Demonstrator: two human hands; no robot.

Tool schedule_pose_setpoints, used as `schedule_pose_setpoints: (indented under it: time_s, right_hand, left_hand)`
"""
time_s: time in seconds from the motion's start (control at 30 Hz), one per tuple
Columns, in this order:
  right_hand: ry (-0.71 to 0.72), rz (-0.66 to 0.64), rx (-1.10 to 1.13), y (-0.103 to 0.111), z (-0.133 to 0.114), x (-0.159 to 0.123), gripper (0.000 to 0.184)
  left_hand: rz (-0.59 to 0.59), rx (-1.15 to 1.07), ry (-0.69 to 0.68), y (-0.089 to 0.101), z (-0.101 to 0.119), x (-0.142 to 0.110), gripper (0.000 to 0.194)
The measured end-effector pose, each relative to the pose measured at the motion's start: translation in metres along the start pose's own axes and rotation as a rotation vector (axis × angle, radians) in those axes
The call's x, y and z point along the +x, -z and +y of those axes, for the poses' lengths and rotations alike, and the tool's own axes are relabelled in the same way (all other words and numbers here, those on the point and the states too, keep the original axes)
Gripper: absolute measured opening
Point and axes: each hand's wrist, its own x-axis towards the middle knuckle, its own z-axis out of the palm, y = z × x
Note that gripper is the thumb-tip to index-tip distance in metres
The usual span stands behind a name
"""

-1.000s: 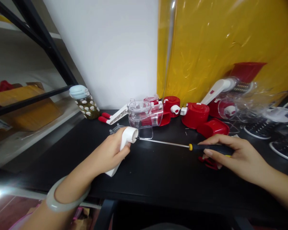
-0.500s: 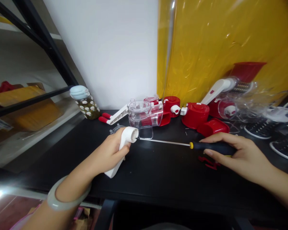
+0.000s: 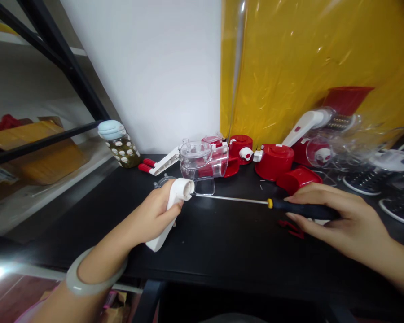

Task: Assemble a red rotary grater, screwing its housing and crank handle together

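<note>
The person wore a smooth, pale grey-green bangle [image 3: 76,280], a closed round band, and at seven o'clock a light sleeve [image 3: 33,310] edged in pink.

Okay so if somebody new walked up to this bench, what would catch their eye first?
Probably the big yellow plastic-wrapped sheet filling the back right. Next, likely the long screwdriver running across the middle, from the right hand to the open end of the white crank handle in the left hand. The glossy red bases along the back of the black tabletop stand out too.
</note>
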Motion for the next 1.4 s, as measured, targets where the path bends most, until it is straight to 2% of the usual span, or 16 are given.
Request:
schedule_pose_setpoints:
  time_s: [0.17, 0.4, 0.53, 0.77, 0.9, 1.4]
  right_hand:
    - [0.078, 0.011, -0.095, 0.000, -0.005, -0.002, 0.029]
    - [0.285, -0.011, -0.282, 0.004, -0.007, -0.012, 0.041]
    - [0.295, -0.042, -0.316, 0.004, -0.009, -0.014, 0.043]
    - [0.156, -0.027, -0.163, -0.002, -0.007, -0.007, 0.030]
    - [0.058, -0.017, -0.085, -0.005, -0.001, -0.005, 0.028]
    - [-0.272, 0.022, 0.029, -0.012, 0.000, -0.002, 0.017]
  left_hand:
    - [-0.002, 0.013, 0.010, 0.000, 0.000, 0.001, 0.014]
    - [-0.001, 0.048, 0.041, -0.001, 0.002, 0.002, 0.015]
    - [-0.007, 0.061, 0.034, -0.001, 0.003, 0.002, 0.017]
    - [-0.016, 0.093, 0.012, 0.000, 0.003, 0.001, 0.024]
    - [-0.019, 0.120, -0.007, 0.000, 0.004, 0.002, 0.026]
    - [-0.007, 0.161, -0.027, 0.000, 0.004, 0.001, 0.031]
